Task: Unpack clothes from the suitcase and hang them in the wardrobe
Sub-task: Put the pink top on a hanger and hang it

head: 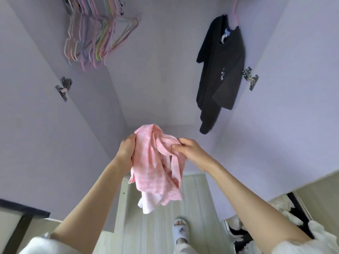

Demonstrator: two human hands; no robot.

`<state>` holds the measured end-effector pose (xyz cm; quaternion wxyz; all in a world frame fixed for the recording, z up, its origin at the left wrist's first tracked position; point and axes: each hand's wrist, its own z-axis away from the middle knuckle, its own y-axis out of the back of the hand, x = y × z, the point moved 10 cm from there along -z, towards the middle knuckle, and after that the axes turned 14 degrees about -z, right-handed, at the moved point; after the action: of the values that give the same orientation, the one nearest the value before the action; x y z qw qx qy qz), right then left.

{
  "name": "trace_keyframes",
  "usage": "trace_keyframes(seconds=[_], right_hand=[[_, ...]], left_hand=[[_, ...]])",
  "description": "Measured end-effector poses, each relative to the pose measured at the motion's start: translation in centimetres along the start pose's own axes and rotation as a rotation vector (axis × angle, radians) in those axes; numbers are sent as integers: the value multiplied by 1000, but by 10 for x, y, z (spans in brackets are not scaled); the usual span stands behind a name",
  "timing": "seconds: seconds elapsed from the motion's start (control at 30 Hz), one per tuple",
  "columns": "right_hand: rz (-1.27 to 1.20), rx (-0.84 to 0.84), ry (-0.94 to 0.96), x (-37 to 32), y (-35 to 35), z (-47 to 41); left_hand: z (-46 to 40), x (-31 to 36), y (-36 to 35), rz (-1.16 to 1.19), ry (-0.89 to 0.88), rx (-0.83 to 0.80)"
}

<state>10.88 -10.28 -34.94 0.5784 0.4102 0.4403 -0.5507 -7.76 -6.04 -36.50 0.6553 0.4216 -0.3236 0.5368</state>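
A crumpled pink checked garment hangs between my hands in front of the open wardrobe. My left hand grips its left side. My right hand pinches a fold at its upper right. A bunch of empty pastel hangers hangs at the upper left inside the wardrobe. A black shirt hangs on a pink hanger at the upper right. The suitcase is not in view.
Both lilac wardrobe doors stand open, with metal hinges at left and right. Pale wood floor lies below, with my white slipper. A black and white rug lies at the lower right.
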Motion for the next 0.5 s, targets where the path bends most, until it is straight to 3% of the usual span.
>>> trace_keyframes(seconds=[0.07, 0.13, 0.27, 0.33, 0.5], right_hand=[[-178, -2, -38, -8, 5, -29], [-299, -38, -89, -14, 6, -52], [-366, -173, -138, -41, 4, -105], [-397, -231, -139, -55, 2, -127], [-399, -194, -130, -81, 13, -175]], left_hand=[[-29, 11, 13, -97, -42, 98], [-44, 28, 7, -127, -117, 58], [-51, 85, -53, -349, -323, -370], [-57, 101, -73, -360, -357, -483], [-98, 128, -63, -456, -403, -314]])
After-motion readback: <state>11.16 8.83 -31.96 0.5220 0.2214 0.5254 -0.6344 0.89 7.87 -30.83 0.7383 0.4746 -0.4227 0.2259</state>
